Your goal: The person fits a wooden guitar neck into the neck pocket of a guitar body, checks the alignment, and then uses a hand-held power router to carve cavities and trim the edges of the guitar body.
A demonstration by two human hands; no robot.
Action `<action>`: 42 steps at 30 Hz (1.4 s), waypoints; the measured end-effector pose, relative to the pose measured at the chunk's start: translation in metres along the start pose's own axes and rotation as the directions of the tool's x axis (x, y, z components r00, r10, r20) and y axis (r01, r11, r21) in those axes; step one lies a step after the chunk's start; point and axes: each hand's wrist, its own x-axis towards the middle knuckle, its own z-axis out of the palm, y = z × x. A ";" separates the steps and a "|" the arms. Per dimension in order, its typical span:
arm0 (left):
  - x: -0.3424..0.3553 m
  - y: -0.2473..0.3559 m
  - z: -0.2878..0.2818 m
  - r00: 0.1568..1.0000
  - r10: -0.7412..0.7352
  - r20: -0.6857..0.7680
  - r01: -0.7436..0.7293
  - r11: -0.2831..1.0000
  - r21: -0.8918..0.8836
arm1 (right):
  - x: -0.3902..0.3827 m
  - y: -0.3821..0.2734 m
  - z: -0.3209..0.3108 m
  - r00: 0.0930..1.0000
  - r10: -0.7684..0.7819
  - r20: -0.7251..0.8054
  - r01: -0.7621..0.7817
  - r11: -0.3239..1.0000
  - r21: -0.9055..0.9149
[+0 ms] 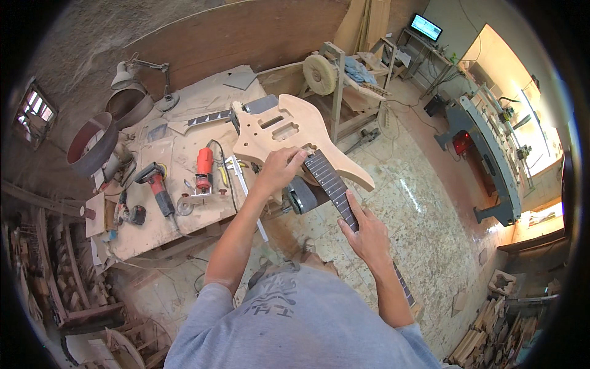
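Observation:
An unpainted, pale wood guitar body (298,132) with cut-out cavities lies over a belt sander (307,195), which shows below and behind it. A guitar neck (332,184) with a dark fretted fingerboard meets the body at its near edge. It slants toward me and passes under my right forearm. My left hand (283,169) is closed at the body's edge beside the joint, with its fingertips close to the neck's end; its underside is hidden. Around the middle of the neck, my right hand (365,234) is closed, thumb and fingers along its sides.
On the dusty workbench (166,209) at left are a red router (204,169), an angle grinder (161,194), a caliper (239,175), another neck (209,118) and a desk lamp (126,75). A grey machine (485,157) stands at right; wood offcuts (473,335) lie lower right.

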 end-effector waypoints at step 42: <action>0.030 0.057 0.021 0.946 -0.308 0.102 0.207 0.816 0.540 | 0.022 0.053 -0.012 0.888 -0.310 0.339 0.163 0.902 0.399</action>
